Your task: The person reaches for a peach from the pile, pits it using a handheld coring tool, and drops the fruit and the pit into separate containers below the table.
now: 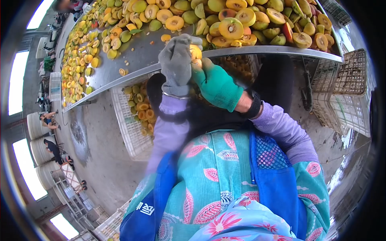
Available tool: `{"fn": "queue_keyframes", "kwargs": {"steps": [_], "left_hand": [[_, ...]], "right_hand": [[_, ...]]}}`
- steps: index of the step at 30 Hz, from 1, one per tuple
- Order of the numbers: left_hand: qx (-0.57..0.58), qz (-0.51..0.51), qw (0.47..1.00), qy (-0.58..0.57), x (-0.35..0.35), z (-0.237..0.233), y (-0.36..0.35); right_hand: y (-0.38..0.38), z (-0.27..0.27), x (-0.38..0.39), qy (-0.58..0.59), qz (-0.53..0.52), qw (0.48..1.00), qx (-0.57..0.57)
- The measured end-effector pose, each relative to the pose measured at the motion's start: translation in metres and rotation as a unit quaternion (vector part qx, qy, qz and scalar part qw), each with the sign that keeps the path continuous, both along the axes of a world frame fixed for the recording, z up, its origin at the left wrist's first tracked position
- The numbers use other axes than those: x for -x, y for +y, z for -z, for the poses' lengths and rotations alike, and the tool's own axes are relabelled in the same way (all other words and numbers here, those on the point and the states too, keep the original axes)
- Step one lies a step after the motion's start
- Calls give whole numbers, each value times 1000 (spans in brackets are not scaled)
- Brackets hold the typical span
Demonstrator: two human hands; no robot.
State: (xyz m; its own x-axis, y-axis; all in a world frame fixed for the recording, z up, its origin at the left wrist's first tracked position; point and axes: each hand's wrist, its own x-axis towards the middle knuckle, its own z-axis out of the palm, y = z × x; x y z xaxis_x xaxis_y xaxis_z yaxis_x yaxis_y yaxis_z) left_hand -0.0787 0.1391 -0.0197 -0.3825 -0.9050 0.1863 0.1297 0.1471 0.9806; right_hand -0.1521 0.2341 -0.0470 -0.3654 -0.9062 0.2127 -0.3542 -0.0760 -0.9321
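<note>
My left hand (176, 64), in a grey glove, is closed around a yellow-orange piece of stone fruit (196, 52) at the near edge of the metal table. My right hand (219, 85), in a green glove with a black band at the wrist, pinches the same fruit from the other side. The fingers cover much of it, and I cannot make out any tool between them. Just beyond the hands, halved stone fruit (231, 30) with brown pits or hollows lies heaped with greenish-yellow ones.
The metal table (138, 52) has a raised rim and more fruit spread along its left end. Below it, a white crate (128, 124) with fruit halves stands by my legs. Stacked plastic crates (341, 92) are at the right. People (54, 150) sit far off at the left.
</note>
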Motion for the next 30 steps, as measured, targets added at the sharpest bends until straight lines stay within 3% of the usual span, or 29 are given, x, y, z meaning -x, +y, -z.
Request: {"fn": "queue_keyframes", "kwargs": {"steps": [3,6,7,8,9,12,13,14,15,16,17,18,19,22,23,26,27,30], "left_hand": [[-13,26,999,-19,5,-6,-1],[-104,-41,994,16,13,-8,2],[102,32,989,-107,11,-12,-7],[300,102,922,-224,5,-17,-23],[477,166,798,-328,1,-20,-31],[529,117,777,-320,7,-30,-35],[523,36,797,-300,13,-25,-31],[327,32,916,-231,19,-22,-25],[108,30,982,-150,24,-18,-17],[-125,24,990,-63,25,-13,-9],[-170,40,981,-88,25,-18,-2],[-187,85,976,-65,19,-18,0],[-200,129,970,-42,12,-19,-2],[-179,214,960,-7,5,-8,-13],[-174,222,959,13,4,-4,-15],[-143,278,947,75,2,2,-23],[-131,301,940,98,0,3,-24],[-207,237,940,136,-6,3,-15]], "right_hand": [[0,0,-2,-106,-13,994,7],[1,-18,0,-206,-31,977,-51],[2,-21,1,-210,-30,974,-75],[4,-22,0,-214,-29,971,-99],[4,-18,-1,-238,-44,964,-112],[-2,-15,-2,-323,-81,935,-119],[-2,-21,-1,-361,-88,923,-100],[-4,-20,-1,-402,-89,905,-108],[-7,-19,0,-443,-89,884,-116],[-2,-21,3,-506,-111,847,-121],[6,-29,8,-565,-135,804,-130],[12,-33,13,-619,-161,757,-137],[12,-31,18,-712,-214,654,-138],[14,-25,16,-790,-318,520,-70],[14,-29,15,-792,-291,529,-90],[16,-44,3,-610,-184,757,-147],[15,-45,4,-672,-207,698,-139],[11,-33,8,-788,-327,517,-76]]}}
